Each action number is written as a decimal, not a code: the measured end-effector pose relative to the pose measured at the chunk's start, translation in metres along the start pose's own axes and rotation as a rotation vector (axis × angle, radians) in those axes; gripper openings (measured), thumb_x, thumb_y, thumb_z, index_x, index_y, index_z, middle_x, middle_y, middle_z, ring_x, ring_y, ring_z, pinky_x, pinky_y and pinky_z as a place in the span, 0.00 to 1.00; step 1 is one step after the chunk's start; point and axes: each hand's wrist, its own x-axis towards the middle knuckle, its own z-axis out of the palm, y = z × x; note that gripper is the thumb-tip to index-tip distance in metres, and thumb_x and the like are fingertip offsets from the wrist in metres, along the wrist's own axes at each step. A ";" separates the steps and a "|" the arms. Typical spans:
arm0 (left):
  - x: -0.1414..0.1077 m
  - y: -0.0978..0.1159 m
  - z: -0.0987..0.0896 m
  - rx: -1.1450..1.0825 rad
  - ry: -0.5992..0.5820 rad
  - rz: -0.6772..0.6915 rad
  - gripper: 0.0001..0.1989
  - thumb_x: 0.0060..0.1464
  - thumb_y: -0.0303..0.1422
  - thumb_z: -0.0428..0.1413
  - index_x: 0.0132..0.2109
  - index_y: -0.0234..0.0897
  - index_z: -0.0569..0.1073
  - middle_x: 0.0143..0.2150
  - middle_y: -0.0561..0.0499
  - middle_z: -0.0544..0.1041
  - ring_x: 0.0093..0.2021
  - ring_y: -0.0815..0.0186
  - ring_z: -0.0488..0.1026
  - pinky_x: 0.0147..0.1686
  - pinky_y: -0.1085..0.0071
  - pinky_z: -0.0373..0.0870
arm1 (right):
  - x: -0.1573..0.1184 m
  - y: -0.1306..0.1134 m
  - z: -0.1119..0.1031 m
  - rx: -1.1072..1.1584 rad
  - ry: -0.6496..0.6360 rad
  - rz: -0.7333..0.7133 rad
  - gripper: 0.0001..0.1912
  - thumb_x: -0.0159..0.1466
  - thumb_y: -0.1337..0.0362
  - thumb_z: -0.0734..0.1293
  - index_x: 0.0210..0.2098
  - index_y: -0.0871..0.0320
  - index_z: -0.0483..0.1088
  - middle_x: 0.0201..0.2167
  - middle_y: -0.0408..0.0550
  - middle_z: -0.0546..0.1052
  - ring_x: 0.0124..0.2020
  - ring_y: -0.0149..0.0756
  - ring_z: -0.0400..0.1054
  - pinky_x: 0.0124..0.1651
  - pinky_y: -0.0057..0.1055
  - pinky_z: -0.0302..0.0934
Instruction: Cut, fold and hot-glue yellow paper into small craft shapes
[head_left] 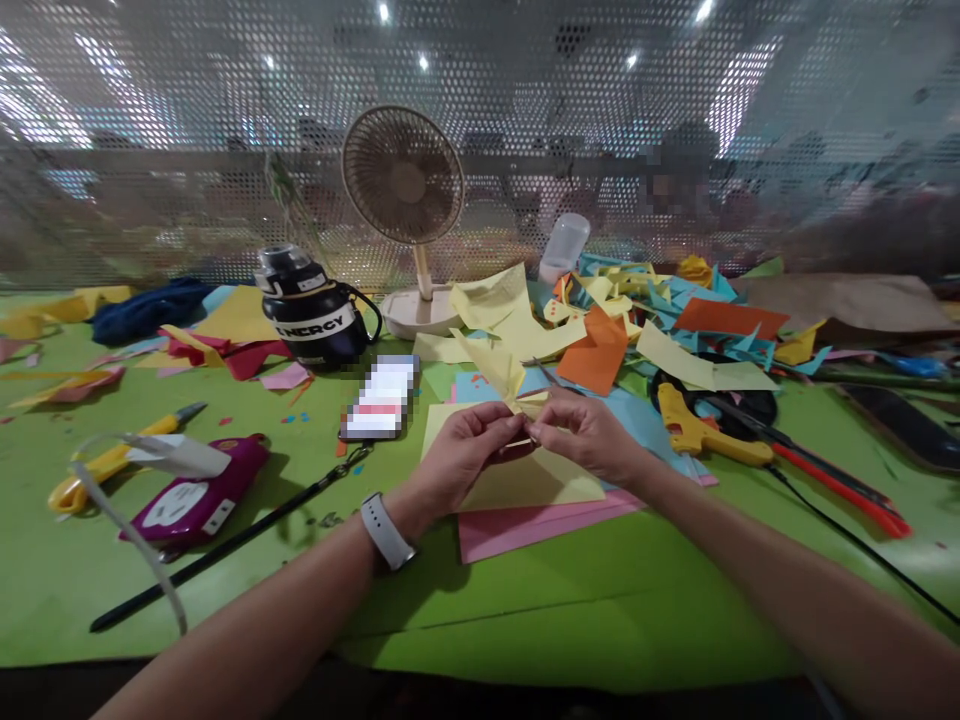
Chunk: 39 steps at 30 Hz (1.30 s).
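Note:
Both hands meet over a stack of coloured sheets at the middle of the green table. My left hand (478, 438), with a pale watch strap (386, 532) at the wrist, pinches the lower end of a folded pale yellow paper (501, 372). My right hand (577, 430) closes its fingertips on the same paper from the right side. The paper fans upward above the fingers. Beneath the hands lie a pale yellow sheet (555, 482), a pink sheet (495, 532) and a light blue sheet (637, 420).
Behind the sheets stand a fan (405, 180), a black jug (319, 315) and a heap of paper scraps (596, 345). A yellow glue gun (694, 430) with its cable lies right. On the left are a phone (381, 397), a purple power bank (199, 500) and a yellow cutter (124, 460).

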 end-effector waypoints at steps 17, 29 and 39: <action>-0.001 -0.001 -0.001 0.063 -0.002 0.019 0.08 0.45 0.33 0.65 0.31 0.32 0.76 0.30 0.52 0.77 0.32 0.71 0.74 0.43 0.71 0.72 | -0.002 0.001 0.001 0.033 -0.016 -0.001 0.12 0.60 0.61 0.64 0.22 0.58 0.66 0.26 0.42 0.64 0.27 0.28 0.60 0.30 0.26 0.55; 0.000 -0.003 -0.002 0.006 -0.020 0.026 0.07 0.45 0.32 0.66 0.32 0.33 0.77 0.31 0.53 0.78 0.33 0.71 0.74 0.42 0.72 0.73 | -0.001 -0.001 0.002 0.075 -0.007 0.011 0.11 0.58 0.63 0.64 0.21 0.60 0.65 0.24 0.40 0.63 0.24 0.26 0.57 0.27 0.25 0.53; -0.001 -0.001 0.000 -0.022 0.031 0.013 0.08 0.43 0.32 0.66 0.29 0.32 0.77 0.29 0.52 0.78 0.32 0.69 0.74 0.41 0.69 0.74 | 0.000 -0.002 0.002 0.063 -0.026 0.027 0.11 0.58 0.63 0.65 0.21 0.60 0.65 0.23 0.40 0.62 0.23 0.25 0.57 0.25 0.25 0.51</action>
